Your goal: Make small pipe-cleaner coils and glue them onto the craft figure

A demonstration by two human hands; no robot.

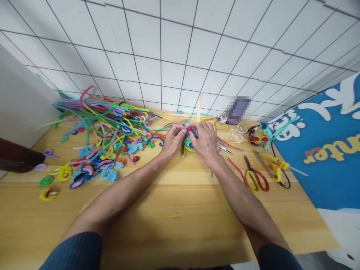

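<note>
Many pipe cleaners (112, 109) (apparently) near hands (173, 138)

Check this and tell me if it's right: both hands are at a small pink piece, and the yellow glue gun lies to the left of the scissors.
Not quite: the head view shows the yellow glue gun to the right of the scissors. The left hand and right hand are indeed at the small pink piece.

2 navy sleeves (74, 253), the left finely striped; forearms (126, 189) and hands (174, 140) bare.
</note>
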